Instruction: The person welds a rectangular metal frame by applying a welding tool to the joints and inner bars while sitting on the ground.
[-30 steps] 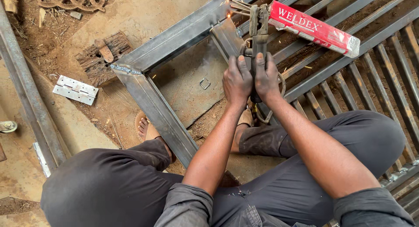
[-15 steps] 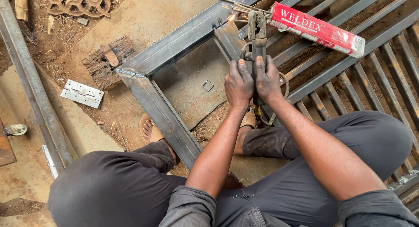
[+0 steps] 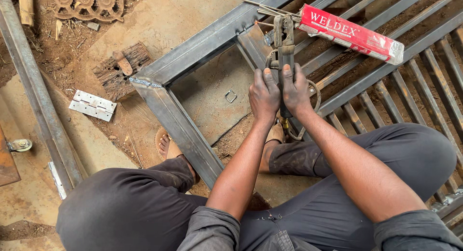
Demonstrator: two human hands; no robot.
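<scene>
My left hand (image 3: 263, 93) and my right hand (image 3: 295, 91) close together around the handle of a welding electrode holder (image 3: 284, 41). Its jaws point away from me toward thin welding rods (image 3: 270, 11) that stick out of a red rod packet (image 3: 350, 33). The holder's cable (image 3: 308, 121) loops down under my right wrist. A grey steel frame (image 3: 183, 130) of square tube lies under my hands, with a welded corner at the left. I squat over it, one sandalled foot (image 3: 166, 147) beside the tube.
Parallel steel bars (image 3: 381, 101) of a gate run to the right. A metal hinge plate (image 3: 92, 105) lies on the ground at left beside a wood block (image 3: 115, 70). A long steel bar (image 3: 36, 96) crosses the left edge, a small caster wheel (image 3: 20, 145) near it.
The view has shifted slightly, so the frame and ground slide right and down. Both hands stay closed on the holder in the same place.
</scene>
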